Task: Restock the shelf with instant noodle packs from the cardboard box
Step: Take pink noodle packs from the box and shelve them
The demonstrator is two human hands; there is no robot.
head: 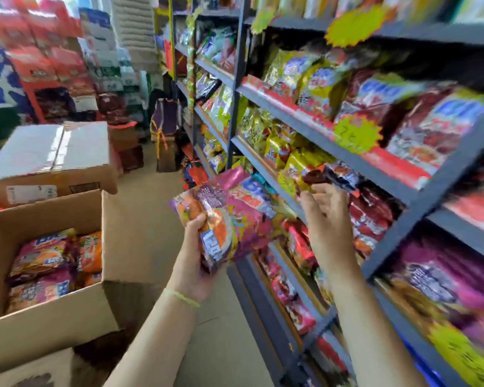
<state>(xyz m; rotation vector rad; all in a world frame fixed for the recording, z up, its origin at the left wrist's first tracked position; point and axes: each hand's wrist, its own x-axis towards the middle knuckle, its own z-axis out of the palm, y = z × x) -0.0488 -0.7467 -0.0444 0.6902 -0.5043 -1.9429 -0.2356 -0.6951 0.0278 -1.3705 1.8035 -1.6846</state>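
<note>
My left hand [194,247] grips a stack of pink and orange instant noodle packs [229,216] in front of the grey metal shelf [299,122]. My right hand [326,216] is raised at the shelf edge, its fingers curled on a dark red noodle pack [333,174] lying there. The open cardboard box [106,247] stands at the lower left and holds more of the same pink and orange packs [48,263]. The view is blurred by motion.
The shelf tiers carry yellow, red and purple packs with yellow-green star price tags [356,132]. A closed cardboard box [53,160] stands behind the open one. Stacked cartons line the far left wall. A beige floor aisle [151,191] runs between boxes and shelf.
</note>
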